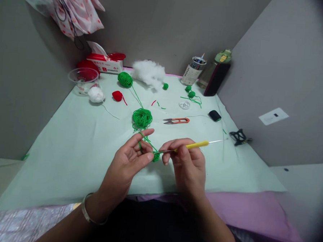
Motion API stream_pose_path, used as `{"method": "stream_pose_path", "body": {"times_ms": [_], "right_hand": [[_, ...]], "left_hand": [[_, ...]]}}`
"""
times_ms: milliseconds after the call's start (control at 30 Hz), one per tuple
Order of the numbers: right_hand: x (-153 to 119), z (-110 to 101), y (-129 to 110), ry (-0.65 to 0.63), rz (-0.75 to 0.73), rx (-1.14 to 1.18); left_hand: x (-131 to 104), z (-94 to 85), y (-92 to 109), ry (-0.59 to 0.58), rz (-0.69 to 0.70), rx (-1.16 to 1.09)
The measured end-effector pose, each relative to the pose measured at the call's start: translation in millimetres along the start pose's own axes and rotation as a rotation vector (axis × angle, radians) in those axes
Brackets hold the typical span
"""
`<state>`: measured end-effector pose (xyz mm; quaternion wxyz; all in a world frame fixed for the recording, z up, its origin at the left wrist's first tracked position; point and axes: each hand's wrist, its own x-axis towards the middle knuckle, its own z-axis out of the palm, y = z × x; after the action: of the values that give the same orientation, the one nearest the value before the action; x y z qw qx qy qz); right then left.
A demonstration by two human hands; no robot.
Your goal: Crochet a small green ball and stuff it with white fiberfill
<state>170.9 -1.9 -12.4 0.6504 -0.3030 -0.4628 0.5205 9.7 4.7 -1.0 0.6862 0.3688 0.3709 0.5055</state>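
A small piece of green crochet (156,157) is pinched between the thumb and fingers of my left hand (131,157). Green yarn runs over that hand's raised index finger and back to a loose green yarn heap (142,118) just beyond. My right hand (188,160) grips a crochet hook (196,145) by its yellow handle. The hook's thin metal shaft points left, its tip at the green piece; a second metal end sticks out to the right. How the tip sits in the stitches is too small to tell.
Orange thread snips (177,120) lie beyond my right hand. Farther back are a green yarn ball (125,79), white stuffing (150,73), a red piece (117,96), a white yarn ball (96,95) and a can (193,71). A black phone (217,80) leans on a bottle (223,56).
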Motion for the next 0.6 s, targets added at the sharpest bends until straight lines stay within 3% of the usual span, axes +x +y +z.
{"method": "stream_pose_path", "body": {"times_ms": [400, 500, 600], "right_hand": [[-13.8, -2.4, -3.2, -0.141, -0.516, -0.810], [-18.6, -0.9, -0.1, -0.062, -0.548, -0.957], [-16.3, -0.7, -2.4, -0.062, -0.534, -0.849]], "left_hand": [[-3.8, 3.7, -0.9, 0.061, 0.111, 0.122], [-2.4, 5.6, -0.7, 0.004, -0.023, -0.048], [1.6, 5.0, 0.8, -0.052, -0.239, -0.257]]}}
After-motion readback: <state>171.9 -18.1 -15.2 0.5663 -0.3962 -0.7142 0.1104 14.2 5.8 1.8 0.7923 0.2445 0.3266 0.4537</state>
